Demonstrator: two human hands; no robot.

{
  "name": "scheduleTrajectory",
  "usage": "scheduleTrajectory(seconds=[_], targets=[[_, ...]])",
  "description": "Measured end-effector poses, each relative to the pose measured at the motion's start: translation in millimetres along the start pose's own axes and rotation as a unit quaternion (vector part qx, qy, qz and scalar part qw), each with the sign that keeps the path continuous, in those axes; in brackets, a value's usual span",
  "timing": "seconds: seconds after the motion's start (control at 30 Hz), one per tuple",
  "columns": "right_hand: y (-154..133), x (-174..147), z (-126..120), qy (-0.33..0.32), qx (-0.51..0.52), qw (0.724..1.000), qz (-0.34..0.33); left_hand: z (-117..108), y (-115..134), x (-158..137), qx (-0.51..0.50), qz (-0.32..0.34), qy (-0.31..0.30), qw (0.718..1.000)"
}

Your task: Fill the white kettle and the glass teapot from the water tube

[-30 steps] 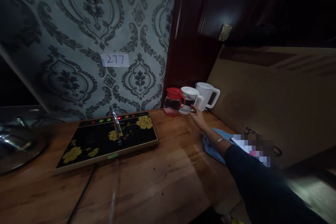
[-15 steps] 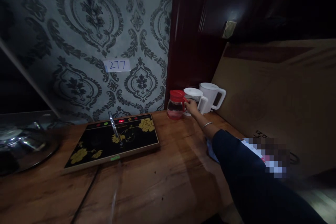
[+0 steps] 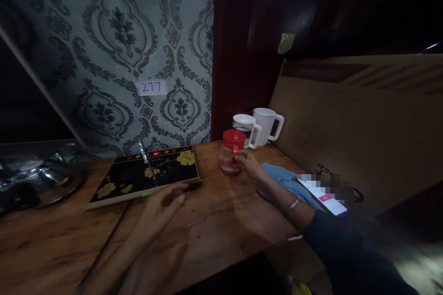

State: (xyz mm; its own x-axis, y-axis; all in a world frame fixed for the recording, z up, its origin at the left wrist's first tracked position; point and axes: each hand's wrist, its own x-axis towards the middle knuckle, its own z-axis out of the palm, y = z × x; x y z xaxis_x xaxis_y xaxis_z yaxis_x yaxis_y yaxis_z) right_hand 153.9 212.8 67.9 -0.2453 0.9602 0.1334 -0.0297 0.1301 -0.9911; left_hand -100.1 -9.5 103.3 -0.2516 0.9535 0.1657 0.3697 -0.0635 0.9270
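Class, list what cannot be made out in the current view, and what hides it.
In the head view:
Clear round jug with red lid: part of its handle, behind the right hand.
Clear jug with white lid: lower body partly behind the red-lidded jug.
Light blue fabric cloth: part hidden by the right forearm.
Flat brown cardboard panel: cut off by the right edge.
Shiny rounded metal vessel: details lost in shadow.

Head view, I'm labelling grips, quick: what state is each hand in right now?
Left hand: open, nothing visible in it.
Right hand: closed, holding the red-lidded jug by its handle.
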Motion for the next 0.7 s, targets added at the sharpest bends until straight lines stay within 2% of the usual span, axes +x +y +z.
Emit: scheduleTrajectory(seconds=[0.07, 0.13, 0.23, 0.3, 0.37, 0.4, 0.47, 0.63, 0.7], targets=[[-8, -36, 0, -0.048, 0.041, 0.998, 0.002, 37, 4, 11, -0.051, 0.002, -0.037, 0.998], [-17, -70, -1, -0.115, 0.072, 0.991, -0.005, 77, 6, 20, -0.103, 0.008, -0.05, 0.993], [-32, -108, -13, -0.188, 0.016, 0.981, -0.045, 125, 4, 23, -0.188, -0.001, -0.06, 0.98], [-45, -116, -28, -0.179, -0.093, 0.976, -0.081, 145, 2, 19, -0.229, -0.014, -0.085, 0.97], [-60, -112, -43, -0.106, -0.211, 0.962, -0.133, 157, 1, 14, -0.235, -0.028, -0.094, 0.967], [-68, -105, -47, -0.063, -0.264, 0.948, -0.167, 161, 2, 12, -0.228, -0.031, -0.087, 0.969], [-85, -89, -48, -0.006, -0.377, 0.902, -0.212, 167, 4, 10, -0.216, -0.025, -0.05, 0.975], [-117, -61, -9, -0.05, -0.64, 0.757, -0.119, 174, 15, 6, -0.282, -0.018, -0.001, 0.959], [-121, -59, 5, -0.069, -0.683, 0.72, -0.102, 173, 18, 2, -0.296, -0.022, 0.011, 0.955]])
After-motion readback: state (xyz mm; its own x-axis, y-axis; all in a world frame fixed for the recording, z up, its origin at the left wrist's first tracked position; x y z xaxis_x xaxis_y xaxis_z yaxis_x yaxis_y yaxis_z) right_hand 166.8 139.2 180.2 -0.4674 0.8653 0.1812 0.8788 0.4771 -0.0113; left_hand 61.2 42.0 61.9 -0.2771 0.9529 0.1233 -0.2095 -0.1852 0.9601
